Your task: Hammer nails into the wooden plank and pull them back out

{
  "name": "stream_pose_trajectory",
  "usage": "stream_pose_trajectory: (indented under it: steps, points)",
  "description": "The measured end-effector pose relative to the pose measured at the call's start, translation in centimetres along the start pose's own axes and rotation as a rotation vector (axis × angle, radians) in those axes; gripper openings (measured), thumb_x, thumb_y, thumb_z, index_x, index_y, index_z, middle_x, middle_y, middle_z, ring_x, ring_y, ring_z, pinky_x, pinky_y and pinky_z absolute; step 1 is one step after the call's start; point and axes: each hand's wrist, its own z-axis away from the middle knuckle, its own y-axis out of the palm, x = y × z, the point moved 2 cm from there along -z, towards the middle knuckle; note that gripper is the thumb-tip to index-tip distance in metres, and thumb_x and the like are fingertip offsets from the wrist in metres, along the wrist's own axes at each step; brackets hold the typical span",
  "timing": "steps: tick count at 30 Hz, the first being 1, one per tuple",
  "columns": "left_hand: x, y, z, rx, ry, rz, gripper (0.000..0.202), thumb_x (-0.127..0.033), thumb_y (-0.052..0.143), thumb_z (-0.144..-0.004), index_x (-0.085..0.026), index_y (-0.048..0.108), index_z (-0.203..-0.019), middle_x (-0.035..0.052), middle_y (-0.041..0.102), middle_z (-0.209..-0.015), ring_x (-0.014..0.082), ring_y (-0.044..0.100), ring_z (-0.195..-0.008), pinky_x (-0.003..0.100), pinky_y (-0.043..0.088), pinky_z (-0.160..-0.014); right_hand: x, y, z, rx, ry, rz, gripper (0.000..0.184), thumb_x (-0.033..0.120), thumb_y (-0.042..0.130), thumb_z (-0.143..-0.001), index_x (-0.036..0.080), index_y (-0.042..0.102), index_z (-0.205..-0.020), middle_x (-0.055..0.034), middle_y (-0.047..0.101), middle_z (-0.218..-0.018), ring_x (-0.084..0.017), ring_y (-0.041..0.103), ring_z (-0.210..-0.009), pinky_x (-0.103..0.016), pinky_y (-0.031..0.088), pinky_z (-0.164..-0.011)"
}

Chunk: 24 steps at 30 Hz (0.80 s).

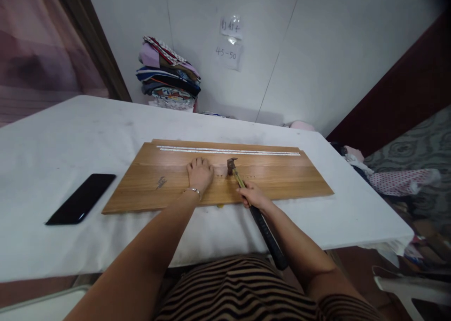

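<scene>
A claw hammer (263,234) is in my right hand (254,195), which is closed round its handle near the head. The hammer head is over the middle of a wooden board (292,177); I cannot tell whether it touches the wood. My left hand (200,173) rests palm down on the board, left of the hammer head, with its fingers stretched out. Small dark marks or nail heads (249,176) run in a row on both sides of the head. A small pile of nails (161,183) lies on the board's left part.
The board lies on a table with a white cloth (134,123). Two white measuring strips (229,151) run along its far edge. A black phone (82,199) lies to the left. Folded clothes (171,76) are stacked against the wall behind, below paper notes (229,55).
</scene>
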Motion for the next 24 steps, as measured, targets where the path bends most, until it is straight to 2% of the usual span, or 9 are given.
stream_pose_trajectory:
  steps: [12, 24]
  points:
    - [-0.1, 0.2, -0.1, -0.009, 0.003, -0.008, 0.045, -0.03, 0.037, -0.098, -0.009, 0.068, -0.123, 0.0236, 0.06, -0.142, 0.0363, 0.049, -0.133, 0.052, 0.036, -0.11, 2.5, -0.9, 0.4, 0.037, 0.122, -0.186, 0.034, 0.033, 0.073, -0.062, 0.023, 0.051, -0.087, 0.0126, 0.048, -0.052, -0.005, 0.037, -0.038, -0.019, 0.026, -0.039]
    - [0.0, 0.4, -0.1, -0.019, 0.004, 0.007, 0.044, -0.03, 0.038, -0.097, -0.009, 0.068, -0.123, 0.0233, 0.058, -0.146, 0.0365, 0.048, -0.135, 0.052, 0.037, -0.11, 3.2, -2.5, 0.0, 0.178, 0.19, -0.289, 0.029, 0.027, 0.072, -0.071, 0.022, 0.047, -0.086, 0.0116, 0.044, -0.057, -0.004, 0.032, -0.04, -0.019, 0.019, -0.041]
